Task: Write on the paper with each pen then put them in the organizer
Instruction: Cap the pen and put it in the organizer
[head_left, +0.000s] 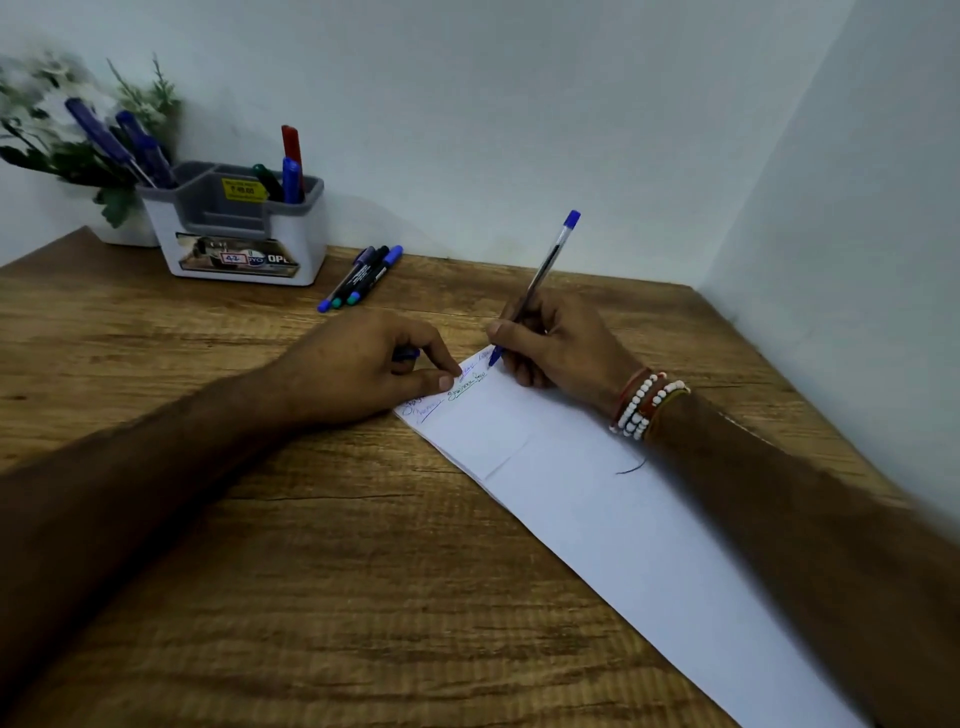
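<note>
Paper (571, 493) runs from the table (311, 571) near right edge to the middle. Left hand (363, 364) pins its far end, fingers curled on a blue cap (408, 354). Right hand (556, 338) grips blue pen (550, 260), tip on paper: writing step. Next: cap it, then organizer (239, 244) at far left corner; 3 loose pens (361, 278) wait beside it.

Both forearms angle in toward each other, left hand (374, 364) curled round a small blue cap (409, 354), right hand (558, 343) pinching the pen (543, 273) in a writing grip.
</note>
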